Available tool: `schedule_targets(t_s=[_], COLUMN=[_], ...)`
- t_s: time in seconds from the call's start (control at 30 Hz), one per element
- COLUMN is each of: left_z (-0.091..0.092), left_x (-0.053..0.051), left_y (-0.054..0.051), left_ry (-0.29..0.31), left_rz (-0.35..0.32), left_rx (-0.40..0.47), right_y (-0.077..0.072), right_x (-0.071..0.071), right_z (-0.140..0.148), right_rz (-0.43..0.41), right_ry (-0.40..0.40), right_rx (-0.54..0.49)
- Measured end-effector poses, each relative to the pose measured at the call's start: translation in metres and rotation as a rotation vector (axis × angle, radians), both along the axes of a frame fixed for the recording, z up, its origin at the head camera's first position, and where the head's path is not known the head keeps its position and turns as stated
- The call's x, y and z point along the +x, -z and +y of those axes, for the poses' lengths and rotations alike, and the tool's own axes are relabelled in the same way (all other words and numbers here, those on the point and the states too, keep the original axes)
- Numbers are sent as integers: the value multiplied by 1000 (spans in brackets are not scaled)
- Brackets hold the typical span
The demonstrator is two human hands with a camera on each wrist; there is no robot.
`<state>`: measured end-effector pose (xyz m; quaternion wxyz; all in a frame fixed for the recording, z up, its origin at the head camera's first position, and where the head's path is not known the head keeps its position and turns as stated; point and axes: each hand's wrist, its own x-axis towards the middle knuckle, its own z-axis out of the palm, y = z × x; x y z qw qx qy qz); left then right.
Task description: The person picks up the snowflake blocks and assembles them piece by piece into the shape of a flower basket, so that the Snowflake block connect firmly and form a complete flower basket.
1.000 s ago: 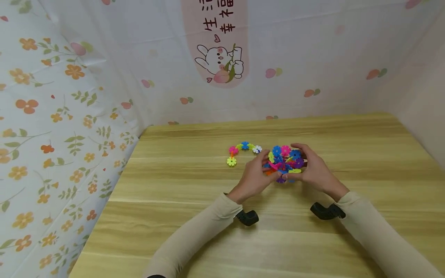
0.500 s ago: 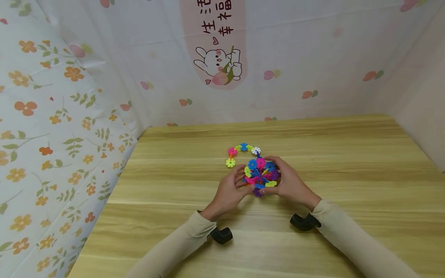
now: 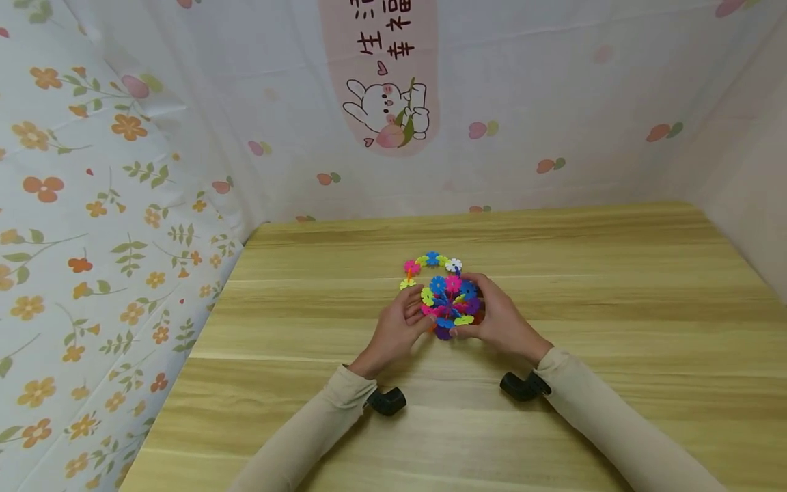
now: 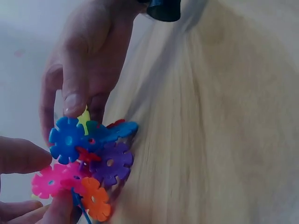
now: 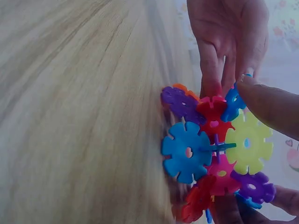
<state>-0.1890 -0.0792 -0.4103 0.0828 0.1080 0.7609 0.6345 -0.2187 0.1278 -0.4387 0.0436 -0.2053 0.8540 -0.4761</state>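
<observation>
A ball-like cluster of interlocking plastic snowflake discs [image 3: 449, 304] in blue, pink, yellow, purple, orange and red is held between both hands. My left hand [image 3: 393, 333] grips its left side with curled fingers and thumb. On the opposite side, the right hand [image 3: 501, 320] holds it with the thumb low in front and fingers behind. In the right wrist view a yellow disc [image 5: 247, 142] and a blue disc [image 5: 188, 151] show on the cluster near the tabletop. Just behind it lies a curved chain of linked discs [image 3: 432, 258], its right end partly hidden.
The wood-grain table [image 3: 295, 294] lies beneath everything. A white printed cloth [image 3: 522, 89] hangs along the back, and a floral cloth [image 3: 123, 273] covers the left side. Black curved pieces [image 3: 389, 402] stick out at both wrists.
Both hands have carried the disc cluster to the left and slightly toward the person, so it now sits in front of the chain. The grip looks the same; the chain has stayed put.
</observation>
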Motion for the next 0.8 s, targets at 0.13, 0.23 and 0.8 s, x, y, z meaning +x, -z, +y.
schedule_targets(t_s=[0.13,0.23,0.8], left_z=[-6,-16,-31], left_x=[-8,-23,-85], left_y=[5,15,35], left_ry=[-26,-81,-158], left_rz=[11,44,-209], left_rx=[-1,14,-166], right_y=[1,1,4], right_x=[-4,-9,-71], right_z=[4,16,19], right_rz=[-4,-23,-385], right_ry=[-49,-101,143], right_rx=[-56,-141,17])
